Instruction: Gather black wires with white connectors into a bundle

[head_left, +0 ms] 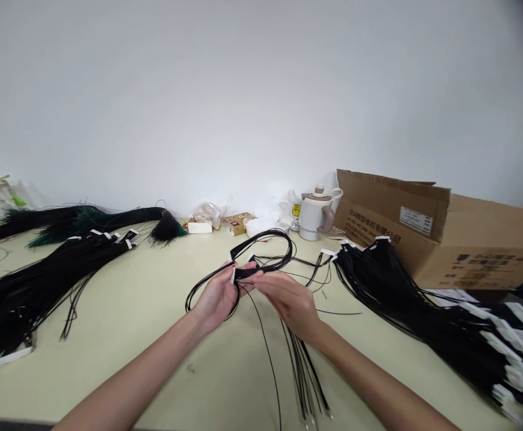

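Observation:
Above the middle of the table, my left hand (215, 297) is closed around a black wire harness (290, 250) near a small white connector (233, 276). The wires curve up and round in loose loops past both sides of the fingers. My right hand (293, 297) comes in from the right, its fingertips pinching the wires just beside that connector. Below the right hand hang several loose wire ends (304, 377) with small metal tips. One thin single wire (268, 347) droops between my forearms. My right fingers partly hide the pinched spot.
At right lies a thick bundle of black harnesses (405, 299) with white connectors, before an open cardboard box (391, 221). Another harness bundle (63, 269) lies at left, with tied black-green wires (121, 218) behind. A lidded grey mug (313, 218) and a small box (238, 223) stand by the wall.

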Demonstrator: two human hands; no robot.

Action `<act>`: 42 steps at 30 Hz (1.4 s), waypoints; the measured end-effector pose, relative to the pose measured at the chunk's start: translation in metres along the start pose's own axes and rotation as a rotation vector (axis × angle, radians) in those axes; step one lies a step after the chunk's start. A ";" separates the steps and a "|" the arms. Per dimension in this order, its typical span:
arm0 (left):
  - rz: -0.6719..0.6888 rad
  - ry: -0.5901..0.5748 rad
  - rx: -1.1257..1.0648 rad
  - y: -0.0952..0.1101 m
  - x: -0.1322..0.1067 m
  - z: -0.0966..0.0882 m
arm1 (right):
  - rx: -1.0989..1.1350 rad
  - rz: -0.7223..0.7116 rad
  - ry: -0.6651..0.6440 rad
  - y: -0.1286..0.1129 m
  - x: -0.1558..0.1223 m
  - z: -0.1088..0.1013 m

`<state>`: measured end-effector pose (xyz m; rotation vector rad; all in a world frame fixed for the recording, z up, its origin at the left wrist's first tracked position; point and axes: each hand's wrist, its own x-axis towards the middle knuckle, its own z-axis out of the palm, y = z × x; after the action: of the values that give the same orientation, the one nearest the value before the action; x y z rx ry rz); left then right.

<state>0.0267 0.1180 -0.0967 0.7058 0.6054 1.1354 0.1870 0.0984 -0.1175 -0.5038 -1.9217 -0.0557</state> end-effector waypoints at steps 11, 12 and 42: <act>0.147 -0.106 0.172 -0.004 -0.001 -0.005 | 0.522 0.681 0.720 0.023 0.021 -0.048; 0.154 -0.114 0.194 -0.004 -0.002 -0.004 | 0.434 0.674 0.756 0.024 0.022 -0.052; 0.084 -0.257 0.312 -0.010 -0.012 0.003 | -0.506 -0.129 0.137 -0.008 0.012 -0.022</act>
<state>0.0313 0.1039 -0.1009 1.1353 0.5419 1.0158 0.1994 0.0888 -0.0967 -0.6888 -1.7978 -0.6554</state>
